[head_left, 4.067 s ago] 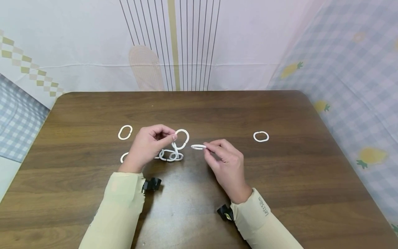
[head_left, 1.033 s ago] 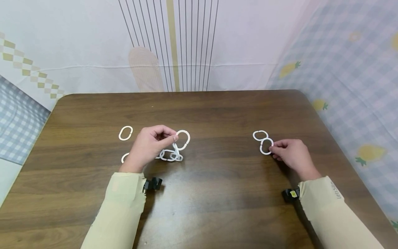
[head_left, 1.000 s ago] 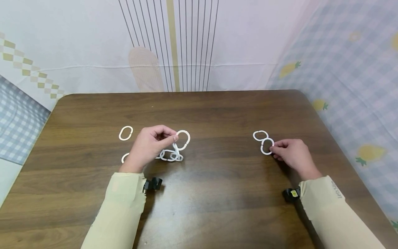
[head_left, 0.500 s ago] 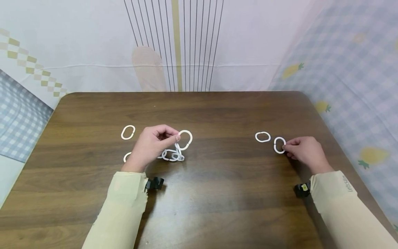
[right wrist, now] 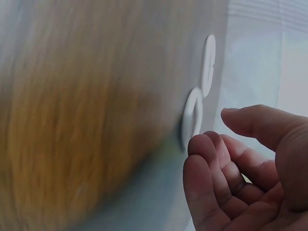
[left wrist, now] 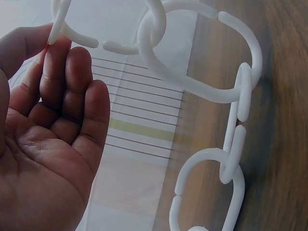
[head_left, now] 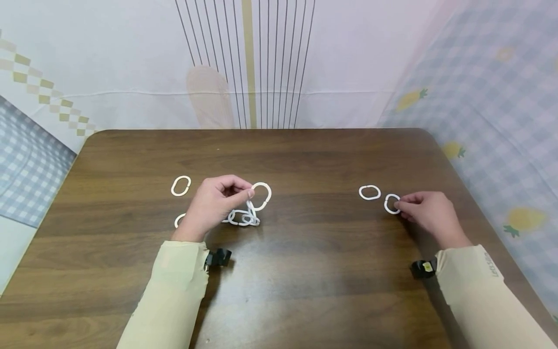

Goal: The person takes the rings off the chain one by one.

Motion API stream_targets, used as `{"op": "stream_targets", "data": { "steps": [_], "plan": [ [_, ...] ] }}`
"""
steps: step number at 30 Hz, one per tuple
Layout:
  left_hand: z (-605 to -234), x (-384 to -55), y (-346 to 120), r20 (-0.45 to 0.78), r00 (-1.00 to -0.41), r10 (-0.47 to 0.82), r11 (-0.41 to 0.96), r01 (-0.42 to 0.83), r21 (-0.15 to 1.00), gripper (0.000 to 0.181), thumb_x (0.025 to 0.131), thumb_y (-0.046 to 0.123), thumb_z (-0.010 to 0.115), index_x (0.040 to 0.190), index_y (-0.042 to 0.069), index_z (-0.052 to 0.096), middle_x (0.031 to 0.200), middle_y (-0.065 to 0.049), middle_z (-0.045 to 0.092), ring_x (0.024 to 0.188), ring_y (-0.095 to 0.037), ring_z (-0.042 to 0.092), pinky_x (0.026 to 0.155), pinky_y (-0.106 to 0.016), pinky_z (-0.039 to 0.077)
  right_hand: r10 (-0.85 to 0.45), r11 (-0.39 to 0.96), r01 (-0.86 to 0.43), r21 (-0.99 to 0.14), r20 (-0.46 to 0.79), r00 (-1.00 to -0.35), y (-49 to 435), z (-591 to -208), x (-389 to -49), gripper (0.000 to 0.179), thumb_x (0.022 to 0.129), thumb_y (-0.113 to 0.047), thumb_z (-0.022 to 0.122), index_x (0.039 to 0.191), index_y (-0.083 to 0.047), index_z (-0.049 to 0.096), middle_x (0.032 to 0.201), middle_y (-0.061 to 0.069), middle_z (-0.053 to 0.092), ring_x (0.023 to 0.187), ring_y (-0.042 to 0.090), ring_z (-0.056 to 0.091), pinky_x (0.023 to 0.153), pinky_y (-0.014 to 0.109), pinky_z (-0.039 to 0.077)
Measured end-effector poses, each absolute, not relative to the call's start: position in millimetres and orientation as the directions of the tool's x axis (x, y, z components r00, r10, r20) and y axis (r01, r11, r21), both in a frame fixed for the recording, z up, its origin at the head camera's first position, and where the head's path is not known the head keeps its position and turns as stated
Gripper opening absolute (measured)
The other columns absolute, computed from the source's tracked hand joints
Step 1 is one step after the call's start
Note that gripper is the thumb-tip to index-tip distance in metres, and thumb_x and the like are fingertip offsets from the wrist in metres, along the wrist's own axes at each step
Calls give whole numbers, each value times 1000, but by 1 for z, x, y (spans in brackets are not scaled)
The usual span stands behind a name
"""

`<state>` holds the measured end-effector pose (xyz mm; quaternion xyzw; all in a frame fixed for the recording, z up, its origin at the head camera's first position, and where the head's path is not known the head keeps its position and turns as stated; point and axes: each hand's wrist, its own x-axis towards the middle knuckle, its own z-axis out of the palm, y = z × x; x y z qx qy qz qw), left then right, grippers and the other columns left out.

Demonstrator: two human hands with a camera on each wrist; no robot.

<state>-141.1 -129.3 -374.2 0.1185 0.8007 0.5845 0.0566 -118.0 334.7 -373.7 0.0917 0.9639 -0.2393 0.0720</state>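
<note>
My left hand [head_left: 209,206] pinches a white plastic chain link [head_left: 269,196] between thumb and fingertips. That link hangs on a short chain of white links [left wrist: 202,88], whose lower part rests on the table [head_left: 314,271]. Over on the right, a single white link [head_left: 386,205] lies on the table at the fingertips of my right hand [head_left: 429,213]. In the right wrist view its thumb stands apart from the fingers, with this link [right wrist: 186,120] just beyond them. Another loose link [head_left: 361,193] lies close by, a little to the left.
Two more loose white links lie at the left: one whole link [head_left: 174,186] farther back and one link [head_left: 176,221] partly hidden by my left wrist. A patterned cloth [head_left: 348,63] hangs behind the table, and a checked cloth [head_left: 492,121] borders its right side.
My right hand has carried a link from the middle to the right side, where it now lies beside another. Its thumb and fingers have parted. My left hand keeps its pinch.
</note>
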Motion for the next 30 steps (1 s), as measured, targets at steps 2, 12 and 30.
{"op": "stream_targets", "data": {
  "steps": [2, 12, 30],
  "plan": [
    [-374, -141, -129, 47, -966, 255, 287, 122, 950, 13, 90, 19, 76, 97, 8, 77, 86, -3, 71, 73, -17, 59, 64, -24, 47, 150, 868, 205, -452, -156, -976, 328, -372, -117, 39, 92, -40, 70, 103, -4, 77, 75, -1, 74, 70, 8, 64, 70, 32, 44],
    [-373, -141, -129, 55, -966, 251, 288, 129, 949, 9, 90, 19, 76, 95, 11, 77, 86, -2, 71, 73, -18, 58, 64, -25, 47, 133, 822, 128, -555, -31, -991, 286, -365, -107, 32, 92, -33, 73, 105, -5, 77, 84, 6, 76, 70, 6, 66, 63, 23, 48],
    [-370, -140, -127, 32, -969, 245, 286, 104, 953, 10, 89, 21, 77, 95, 12, 76, 87, -3, 71, 74, -19, 59, 64, -25, 48, 98, 733, 18, -680, 80, -992, 219, -371, -104, 19, 90, -21, 76, 103, -7, 77, 94, 8, 74, 79, 10, 64, 66, 17, 49]
  ]
}}
